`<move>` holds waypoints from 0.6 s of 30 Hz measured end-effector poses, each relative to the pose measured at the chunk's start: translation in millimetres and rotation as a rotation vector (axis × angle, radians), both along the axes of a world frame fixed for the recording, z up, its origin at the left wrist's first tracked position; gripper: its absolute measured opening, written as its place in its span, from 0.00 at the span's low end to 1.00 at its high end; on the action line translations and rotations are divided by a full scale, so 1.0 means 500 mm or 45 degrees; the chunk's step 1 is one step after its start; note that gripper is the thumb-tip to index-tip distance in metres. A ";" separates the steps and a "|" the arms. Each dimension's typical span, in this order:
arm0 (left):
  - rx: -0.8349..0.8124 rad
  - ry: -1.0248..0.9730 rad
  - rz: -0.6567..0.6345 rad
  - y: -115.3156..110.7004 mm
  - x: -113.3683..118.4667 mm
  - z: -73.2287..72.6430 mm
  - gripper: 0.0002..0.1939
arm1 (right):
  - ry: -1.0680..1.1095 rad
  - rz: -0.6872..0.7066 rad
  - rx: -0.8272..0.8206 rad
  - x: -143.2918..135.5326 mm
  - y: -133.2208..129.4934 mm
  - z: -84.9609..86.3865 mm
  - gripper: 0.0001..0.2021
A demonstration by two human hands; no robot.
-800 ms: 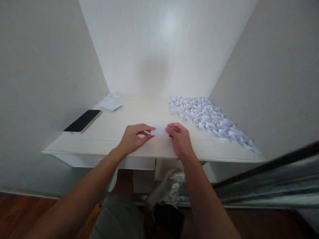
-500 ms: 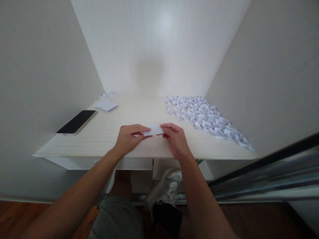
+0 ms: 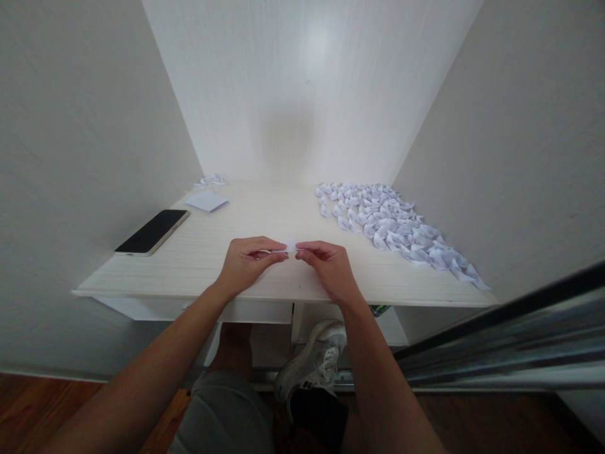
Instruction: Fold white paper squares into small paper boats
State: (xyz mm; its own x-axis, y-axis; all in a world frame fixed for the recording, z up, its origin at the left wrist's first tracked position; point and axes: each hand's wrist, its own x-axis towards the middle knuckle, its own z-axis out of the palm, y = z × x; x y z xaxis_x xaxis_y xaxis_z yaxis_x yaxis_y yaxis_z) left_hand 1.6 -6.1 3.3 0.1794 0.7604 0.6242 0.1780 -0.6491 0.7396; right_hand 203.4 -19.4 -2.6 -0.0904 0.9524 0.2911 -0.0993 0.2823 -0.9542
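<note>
A small piece of white paper (image 3: 291,247) is held just above the front half of the white desktop (image 3: 265,214). My left hand (image 3: 246,260) pinches its left end between thumb and fingers. On the other end, my right hand (image 3: 329,265) grips it the same way, its fingertips close to those of the left. Most of the paper is hidden behind the fingers; only a narrow strip shows between them.
Many folded white paper pieces (image 3: 392,221) lie heaped along the right side. At the left are a smartphone (image 3: 154,232), a stack of flat white paper (image 3: 207,200) and small paper scraps (image 3: 212,180). Panels enclose the desk at the back and both sides.
My hands have come closer together, the right one moving left. Less of the paper shows between the fingers, and it looks narrower. The view has shifted slightly.
</note>
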 end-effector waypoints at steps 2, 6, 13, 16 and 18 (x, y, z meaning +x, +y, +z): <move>-0.083 -0.051 -0.068 -0.003 0.001 0.001 0.05 | -0.015 -0.001 0.031 0.000 0.002 0.000 0.05; -0.263 -0.175 -0.191 -0.007 0.008 0.007 0.04 | -0.071 -0.033 0.052 0.000 0.003 0.001 0.06; -0.424 -0.269 -0.159 -0.009 0.019 0.009 0.08 | -0.015 -0.055 0.024 -0.004 0.000 0.004 0.06; -0.421 -0.284 -0.128 -0.009 0.023 0.007 0.09 | 0.031 -0.090 0.026 -0.007 0.000 0.006 0.05; -0.373 -0.276 -0.127 -0.009 0.026 0.006 0.08 | 0.038 -0.102 0.024 -0.008 0.000 0.007 0.06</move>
State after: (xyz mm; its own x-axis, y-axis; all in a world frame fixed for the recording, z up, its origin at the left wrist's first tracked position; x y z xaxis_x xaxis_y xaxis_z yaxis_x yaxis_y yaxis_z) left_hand 14.5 -10.4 6.2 0.1494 0.8977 0.4145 -0.0567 -0.4107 0.9100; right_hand 199.4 -19.3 0.8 -0.0055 0.9507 0.3102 -0.1041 0.3080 -0.9457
